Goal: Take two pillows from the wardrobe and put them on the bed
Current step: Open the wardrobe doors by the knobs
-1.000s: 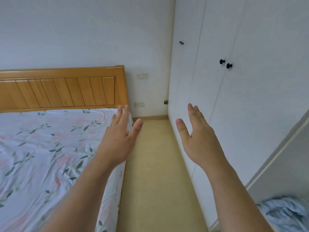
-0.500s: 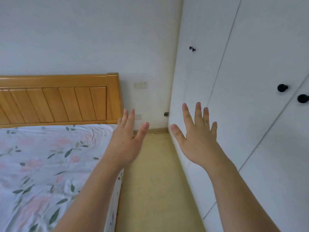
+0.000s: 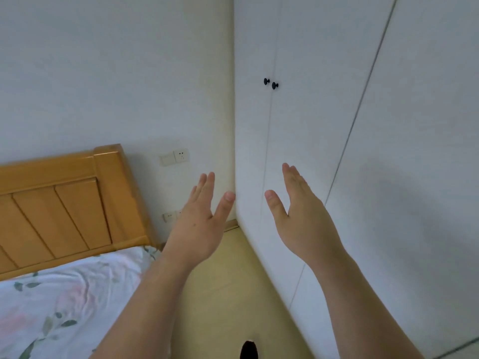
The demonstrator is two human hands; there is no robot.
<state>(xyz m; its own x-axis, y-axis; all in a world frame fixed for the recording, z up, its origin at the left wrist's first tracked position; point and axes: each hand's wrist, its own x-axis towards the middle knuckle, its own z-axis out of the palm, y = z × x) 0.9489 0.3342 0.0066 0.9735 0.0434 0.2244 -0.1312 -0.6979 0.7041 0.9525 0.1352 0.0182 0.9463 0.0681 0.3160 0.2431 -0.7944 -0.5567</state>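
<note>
Along the right side of the room stood the wardrobe [image 3: 414, 177], its white doors [image 3: 311, 125] all closed, so neither pillow showed anywhere (presumably both lay behind those doors, though behind which pair could not be told). Opposite it, on the left, the bed [image 3: 64, 301] lay under a flowered sheet with a wooden headboard [image 3: 57, 203] against the wall, and no pillow rested on the part in view. A strip of pale floor [image 3: 233, 281] ran between the two, and both arms reached forward over it.

The left hand [image 3: 199, 224] was released, fingers straight and thumb spread, holding nothing. The right hand [image 3: 303, 216] was likewise flat and empty, and it was the nearer to the wardrobe, close before a door face.

Two black knobs [image 3: 270, 83] sat side by side across a vertical door seam, well above both hands and slightly left of the right one. The coming move, as I judged it, called for an upward reach by the right hand to the nearer knob.
</note>
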